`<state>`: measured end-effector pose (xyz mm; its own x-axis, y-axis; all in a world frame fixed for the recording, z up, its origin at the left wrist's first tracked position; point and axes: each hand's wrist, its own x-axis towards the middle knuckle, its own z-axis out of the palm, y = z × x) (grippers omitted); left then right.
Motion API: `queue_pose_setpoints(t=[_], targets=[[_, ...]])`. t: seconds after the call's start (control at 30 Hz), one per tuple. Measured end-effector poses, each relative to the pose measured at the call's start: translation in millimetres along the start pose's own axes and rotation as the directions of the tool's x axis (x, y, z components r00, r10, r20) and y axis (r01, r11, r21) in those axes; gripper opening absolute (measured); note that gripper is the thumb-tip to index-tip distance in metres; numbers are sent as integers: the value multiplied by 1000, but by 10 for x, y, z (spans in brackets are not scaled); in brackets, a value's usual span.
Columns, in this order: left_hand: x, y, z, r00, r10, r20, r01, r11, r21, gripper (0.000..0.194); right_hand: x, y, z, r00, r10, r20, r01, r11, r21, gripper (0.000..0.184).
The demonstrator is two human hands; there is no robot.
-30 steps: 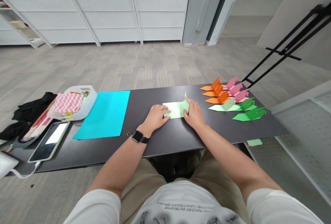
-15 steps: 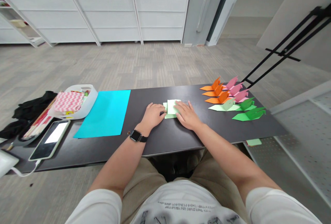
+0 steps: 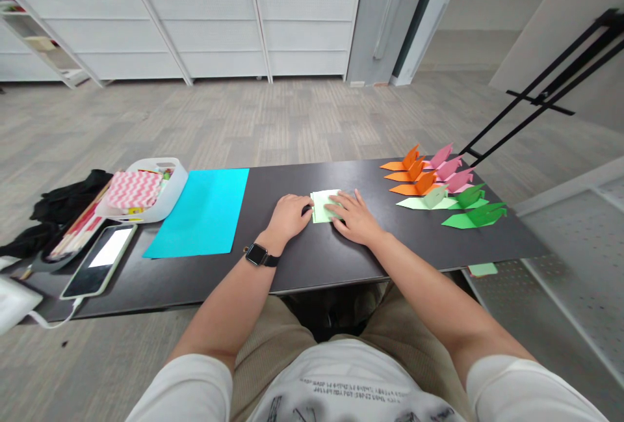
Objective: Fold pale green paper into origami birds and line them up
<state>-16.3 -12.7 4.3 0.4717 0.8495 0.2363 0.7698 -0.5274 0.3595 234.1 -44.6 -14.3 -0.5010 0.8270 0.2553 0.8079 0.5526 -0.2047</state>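
A folded piece of light green paper [image 3: 321, 209] lies flat on the dark table between my hands. My left hand [image 3: 288, 217] has its fingers curled at the paper's left edge, with thumb and forefinger closed about that edge. Spread over the right part of the paper are the fingers of my right hand [image 3: 358, 218], pressing it from above. Part of the paper is hidden beneath them.
Folded paper birds stand in rows at right: orange [image 3: 414, 186], pink [image 3: 458, 180], pale green [image 3: 433, 199] and green [image 3: 480, 216]. At left are blue paper [image 3: 202, 214], a white basket [image 3: 173, 194], a phone [image 3: 100, 263] and a black cloth [image 3: 73, 194].
The upper layer of the light green paper has come down over the lower one, so its layers nearly line up. My hands stay close to where they were.
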Motion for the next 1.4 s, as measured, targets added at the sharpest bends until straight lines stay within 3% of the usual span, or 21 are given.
queue_pose_setpoints(t=[0.13, 0.33, 0.63, 0.8, 1.03, 1.17, 1.4], targets=[[-5, 19, -15, 1000, -4, 6, 4, 1000, -5, 28, 8, -6, 4, 1000, -4, 18, 4, 1000, -1, 44], [14, 0, 10, 999, 20, 32, -20, 1000, 4, 25, 11, -1, 12, 999, -15, 30, 15, 1000, 8, 45], [11, 9, 79, 997, 69, -19, -69, 998, 6, 28, 11, -6, 23, 999, -24, 48, 24, 1000, 3, 45], [1, 68, 97, 997, 72, 34, -73, 997, 27, 32, 15, -20, 1, 999, -18, 47, 17, 1000, 22, 44], [6, 33, 127, 998, 36, 52, -37, 999, 31, 32, 63, 209, -26, 969, 201, -146, -193, 979, 68, 30], [11, 24, 135, 998, 31, 46, -33, 999, 42, 33, 65, 311, 10, 957, 265, -119, -262, 964, 41, 22], [2, 10, 156, 1000, -25, 2, 24, 998, 49, 30, 56, 359, 35, 948, 305, -90, -303, 952, 37, 25]])
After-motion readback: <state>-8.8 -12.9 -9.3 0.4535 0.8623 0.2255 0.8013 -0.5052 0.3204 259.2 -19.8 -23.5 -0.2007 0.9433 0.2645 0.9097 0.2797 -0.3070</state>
